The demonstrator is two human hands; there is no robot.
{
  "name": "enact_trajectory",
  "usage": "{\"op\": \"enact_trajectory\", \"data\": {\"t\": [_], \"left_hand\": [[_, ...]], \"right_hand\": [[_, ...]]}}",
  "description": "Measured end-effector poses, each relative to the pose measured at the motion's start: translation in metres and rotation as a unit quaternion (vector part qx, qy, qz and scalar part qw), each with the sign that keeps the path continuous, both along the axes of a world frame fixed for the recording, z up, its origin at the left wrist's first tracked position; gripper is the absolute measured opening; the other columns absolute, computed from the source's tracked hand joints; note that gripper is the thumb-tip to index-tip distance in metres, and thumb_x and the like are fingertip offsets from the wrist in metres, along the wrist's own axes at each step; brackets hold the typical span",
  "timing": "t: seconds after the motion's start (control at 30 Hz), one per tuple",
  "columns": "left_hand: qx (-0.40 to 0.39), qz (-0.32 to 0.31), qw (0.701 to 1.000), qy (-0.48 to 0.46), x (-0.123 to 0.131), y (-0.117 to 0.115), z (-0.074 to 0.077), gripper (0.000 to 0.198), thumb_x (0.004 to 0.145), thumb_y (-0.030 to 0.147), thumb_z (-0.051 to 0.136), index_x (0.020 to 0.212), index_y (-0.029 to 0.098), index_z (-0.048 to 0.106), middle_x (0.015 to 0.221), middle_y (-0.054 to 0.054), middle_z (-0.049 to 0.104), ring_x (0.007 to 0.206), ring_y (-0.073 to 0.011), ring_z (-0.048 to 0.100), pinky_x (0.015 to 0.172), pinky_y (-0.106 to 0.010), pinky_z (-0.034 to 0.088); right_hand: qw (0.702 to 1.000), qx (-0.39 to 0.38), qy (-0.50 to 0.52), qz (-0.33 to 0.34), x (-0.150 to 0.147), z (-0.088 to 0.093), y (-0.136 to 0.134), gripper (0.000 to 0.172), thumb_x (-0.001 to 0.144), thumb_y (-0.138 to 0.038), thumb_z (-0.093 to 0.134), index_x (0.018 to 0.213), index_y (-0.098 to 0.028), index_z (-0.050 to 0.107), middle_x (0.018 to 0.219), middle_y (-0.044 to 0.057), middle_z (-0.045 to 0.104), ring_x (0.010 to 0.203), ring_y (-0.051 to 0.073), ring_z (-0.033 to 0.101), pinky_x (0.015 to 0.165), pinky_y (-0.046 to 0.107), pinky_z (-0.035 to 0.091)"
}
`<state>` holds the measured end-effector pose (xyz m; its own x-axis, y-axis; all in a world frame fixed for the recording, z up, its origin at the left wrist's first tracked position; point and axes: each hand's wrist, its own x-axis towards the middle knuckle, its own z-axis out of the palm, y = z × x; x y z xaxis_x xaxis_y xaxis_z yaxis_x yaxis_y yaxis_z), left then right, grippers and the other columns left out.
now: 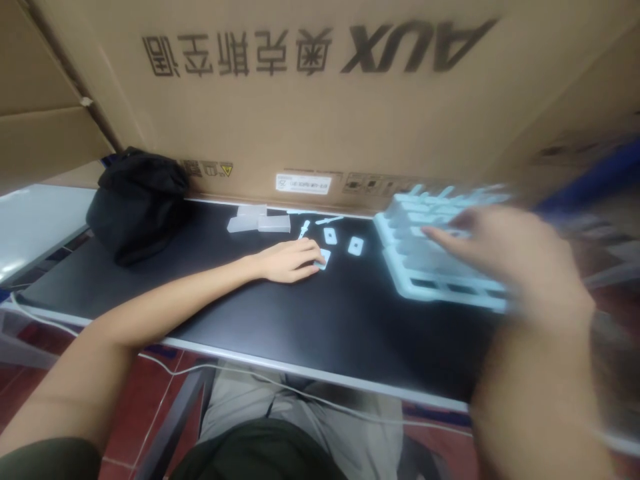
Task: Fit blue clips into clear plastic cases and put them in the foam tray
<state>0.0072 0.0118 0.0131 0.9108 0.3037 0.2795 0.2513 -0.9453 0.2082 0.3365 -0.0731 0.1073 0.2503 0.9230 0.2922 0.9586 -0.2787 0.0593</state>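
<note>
My left hand (293,261) lies low on the black tabletop, palm down with its fingers stretched out. Its fingertips touch a small pale-blue plate (325,259), partly covering it. Two similar plates with a small dark hole, one (331,236) behind and another (356,246) to the right, lie flat nearby. Slim pale-blue pieces (304,230) are just beyond the fingers. Over at the right, my right hand (520,253) is smeared by motion above a pale-blue slotted plastic rack (425,288). Whether this hand holds anything is hidden by the blur.
A large cardboard box (240,120) with upside-down print stands along the table's back edge. Several translucent white blocks (274,223) lie before it. A black cloth bag (137,203) sits at the left. A white cable (240,370) runs along the table's front edge (280,368).
</note>
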Motion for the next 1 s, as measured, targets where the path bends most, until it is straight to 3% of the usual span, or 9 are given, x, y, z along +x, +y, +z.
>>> {"op": "enact_trajectory", "data": {"t": [0.07,0.13,0.27,0.43,0.57,0.63,0.8,0.87,1.0], "left_hand": [[0.012,0.018,1.0,0.004,0.0,0.0,0.0,0.031,0.108,0.038,0.042,0.119,0.021,0.066,0.118,-0.01,0.065,0.112,-0.0225,0.062,0.105,-0.039,0.052],[0.024,0.037,0.999,0.005,-0.001,0.001,-0.002,0.029,0.107,0.038,0.044,0.115,0.021,0.066,0.115,-0.009,0.065,0.108,-0.0218,0.062,0.103,-0.038,0.052],[0.034,0.071,0.997,-0.008,-0.001,0.003,-0.005,0.023,0.103,0.038,0.052,0.108,0.021,0.066,0.113,-0.008,0.065,0.104,-0.0209,0.062,0.094,-0.034,0.052],[0.023,0.074,0.996,-0.038,-0.002,0.004,-0.007,0.014,0.099,0.028,0.055,0.104,0.022,0.066,0.109,-0.006,0.067,0.103,-0.0202,0.063,0.092,-0.033,0.052],[0.01,0.057,0.995,-0.085,-0.001,0.007,-0.008,0.014,0.093,0.024,0.06,0.106,0.02,0.064,0.107,-0.007,0.068,0.102,-0.0212,0.063,0.092,-0.034,0.053],[0.0,0.044,0.993,-0.109,-0.001,0.009,-0.01,0.015,0.093,0.023,0.06,0.107,0.02,0.064,0.106,-0.008,0.068,0.102,-0.022,0.063,0.091,-0.035,0.054],[-0.013,-0.007,0.994,-0.111,-0.007,0.01,-0.006,0.02,0.096,0.023,0.057,0.115,0.02,0.063,0.113,-0.011,0.068,0.107,-0.0219,0.065,0.099,-0.039,0.054],[0.052,0.036,0.994,-0.09,-0.012,0.012,-0.002,0.026,0.095,0.026,0.06,0.121,0.02,0.063,0.121,-0.012,0.068,0.117,-0.026,0.063,0.112,-0.048,0.047],[0.175,0.214,0.959,-0.062,-0.022,0.022,0.001,0.043,0.096,0.029,0.058,0.136,0.012,0.057,0.148,-0.02,0.057,0.148,-0.0374,0.041,0.127,-0.066,0.02]], "right_hand": [[0.996,0.085,-0.015,0.002,-0.023,0.0,0.0,0.043,0.099,-0.053,0.044,0.103,-0.017,0.068,0.106,0.02,0.07,0.102,0.034,0.063,0.077,0.042,0.046],[0.992,0.117,-0.011,0.055,-0.05,-0.008,0.004,0.039,0.101,-0.043,0.041,0.108,-0.014,0.066,0.111,0.022,0.068,0.111,0.035,0.059,0.082,0.043,0.048],[0.98,0.051,-0.016,0.192,-0.092,-0.044,0.022,0.035,0.098,-0.037,0.047,0.116,-0.011,0.063,0.12,0.025,0.062,0.113,0.037,0.055,0.085,0.044,0.05],[0.969,-0.008,-0.028,0.246,-0.105,-0.078,0.036,0.037,0.097,-0.023,0.045,0.126,-0.009,0.062,0.131,0.025,0.06,0.117,0.038,0.054,0.089,0.047,0.051],[0.939,-0.001,0.011,0.344,-0.106,-0.079,0.037,0.045,0.096,-0.017,0.043,0.138,-0.013,0.058,0.144,0.02,0.056,0.124,0.035,0.053,0.096,0.047,0.051],[0.913,-0.02,0.024,0.407,-0.107,-0.076,0.036,0.04,0.096,-0.019,0.046,0.133,-0.016,0.06,0.144,0.017,0.057,0.126,0.032,0.053,0.099,0.045,0.05],[0.896,-0.075,0.029,0.437,-0.112,-0.07,0.034,0.016,0.093,-0.014,0.05,0.098,-0.019,0.065,0.105,0.013,0.07,0.105,0.028,0.058,0.094,0.04,0.049],[0.898,-0.077,0.027,0.433,-0.112,-0.069,0.034,0.016,0.092,-0.011,0.05,0.093,-0.02,0.064,0.101,0.012,0.07,0.102,0.027,0.058,0.091,0.038,0.048],[0.905,-0.077,0.023,0.418,-0.108,-0.069,0.034,0.015,0.094,-0.016,0.051,0.093,-0.02,0.065,0.104,0.011,0.069,0.103,0.026,0.058,0.086,0.037,0.048]]}}
